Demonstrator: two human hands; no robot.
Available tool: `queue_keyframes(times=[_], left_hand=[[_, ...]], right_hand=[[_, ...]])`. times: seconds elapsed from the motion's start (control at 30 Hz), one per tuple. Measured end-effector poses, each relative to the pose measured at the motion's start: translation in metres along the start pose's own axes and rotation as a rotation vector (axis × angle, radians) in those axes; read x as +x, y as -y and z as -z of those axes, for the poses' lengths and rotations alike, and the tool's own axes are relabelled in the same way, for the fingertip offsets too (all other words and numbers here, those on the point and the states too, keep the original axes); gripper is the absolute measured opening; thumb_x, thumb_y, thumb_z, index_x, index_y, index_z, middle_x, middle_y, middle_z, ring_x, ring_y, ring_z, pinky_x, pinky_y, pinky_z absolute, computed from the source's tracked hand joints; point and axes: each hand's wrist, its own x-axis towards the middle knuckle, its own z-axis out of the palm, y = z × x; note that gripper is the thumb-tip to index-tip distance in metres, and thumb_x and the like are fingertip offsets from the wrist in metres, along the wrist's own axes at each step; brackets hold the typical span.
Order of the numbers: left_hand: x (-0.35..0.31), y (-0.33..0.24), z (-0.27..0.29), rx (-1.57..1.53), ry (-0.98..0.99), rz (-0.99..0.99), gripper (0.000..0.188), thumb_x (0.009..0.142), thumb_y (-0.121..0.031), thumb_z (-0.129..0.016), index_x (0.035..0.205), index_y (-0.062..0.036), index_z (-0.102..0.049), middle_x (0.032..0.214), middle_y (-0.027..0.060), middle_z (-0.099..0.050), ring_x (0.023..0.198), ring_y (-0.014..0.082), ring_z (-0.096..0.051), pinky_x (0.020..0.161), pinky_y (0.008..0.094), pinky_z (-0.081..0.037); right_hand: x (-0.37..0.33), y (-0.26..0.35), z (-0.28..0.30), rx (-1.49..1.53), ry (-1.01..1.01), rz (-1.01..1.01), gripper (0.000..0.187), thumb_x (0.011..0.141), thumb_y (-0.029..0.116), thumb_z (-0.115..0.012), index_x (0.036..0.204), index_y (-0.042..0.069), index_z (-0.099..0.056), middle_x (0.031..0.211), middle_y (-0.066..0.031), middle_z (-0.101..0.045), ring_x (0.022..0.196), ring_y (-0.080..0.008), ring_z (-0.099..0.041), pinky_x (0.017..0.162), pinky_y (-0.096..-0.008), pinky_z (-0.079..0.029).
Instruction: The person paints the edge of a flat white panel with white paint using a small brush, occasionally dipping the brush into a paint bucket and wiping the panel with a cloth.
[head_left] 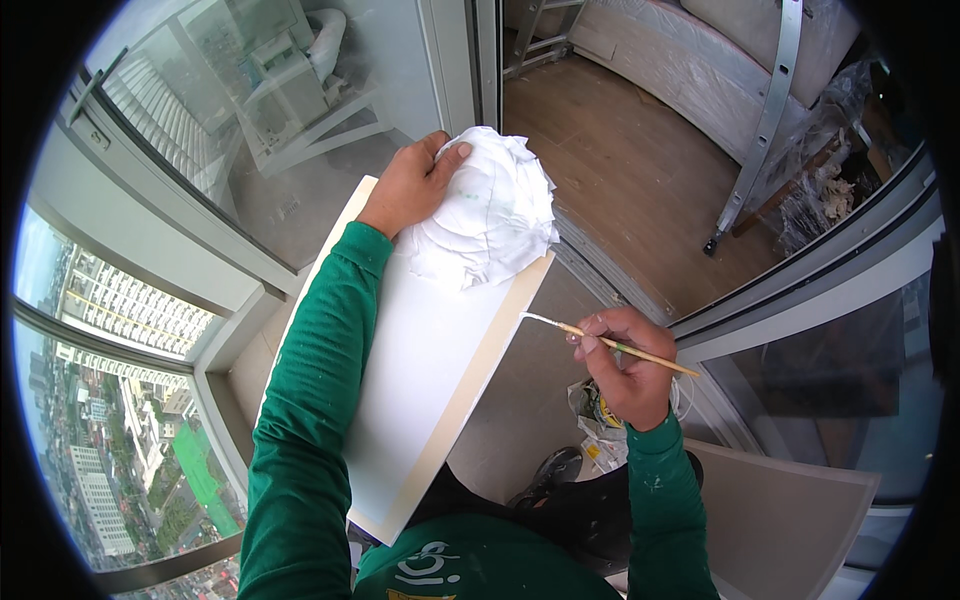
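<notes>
My left hand (412,185) is closed on a bunched white cloth (490,215) with faint green marks, thumb on top. The cloth lies over the far end of a long white board (420,370) with a beige strip along its right edge. This board slopes across in front of me under my left forearm; whether the left fingers also grip it is hidden. Pinched in my right hand (630,370) is a thin paintbrush (562,326) with a wooden handle. Its white tip is at the board's right edge; I cannot tell whether it touches.
A plastic bag (603,440) with items sits on the floor below my right hand, near my shoe (558,470). A grey panel (780,500) lies at lower right. Beyond the sliding-door track stand a metal ladder (768,130) and plastic-wrapped furniture (670,75). Windows (130,400) line the left.
</notes>
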Motion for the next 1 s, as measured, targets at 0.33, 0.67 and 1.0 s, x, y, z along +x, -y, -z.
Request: queue_keyframes(times=[0.33,0.67,1.0], left_hand=[[-0.001,-0.004,0.001,0.0,0.001,-0.01,0.053,0.111,-0.046,-0.058,0.109,0.0058,-0.067,0.088,0.021,-0.068,0.079,0.0264,-0.06,0.082,0.0371,-0.052],[-0.001,-0.004,0.002,-0.048,0.027,0.018,0.059,0.11,-0.047,-0.059,0.12,0.01,-0.067,0.095,0.0242,-0.072,0.085,0.0279,-0.067,0.088,0.036,-0.054],[0.0,-0.003,0.0,-0.024,0.009,0.027,0.062,0.11,-0.048,-0.059,0.124,0.0119,-0.066,0.1,0.0254,-0.074,0.091,0.0293,-0.07,0.09,0.0353,-0.054]], right_hand=[[-0.001,0.0,0.001,0.034,0.043,-0.006,0.008,0.092,-0.002,-0.07,0.099,0.0,-0.067,0.087,-0.0133,-0.077,0.082,-0.0195,-0.079,0.074,-0.0296,-0.062],[0.005,-0.007,-0.003,0.009,-0.138,0.016,0.01,0.094,-0.004,-0.069,0.103,-0.001,-0.067,0.091,-0.0133,-0.077,0.082,-0.0172,-0.077,0.072,-0.0281,-0.061],[0.006,-0.005,-0.001,-0.1,-0.09,0.071,0.011,0.093,-0.006,-0.069,0.103,-0.002,-0.067,0.091,-0.0136,-0.077,0.081,-0.0183,-0.078,0.072,-0.0288,-0.061]])
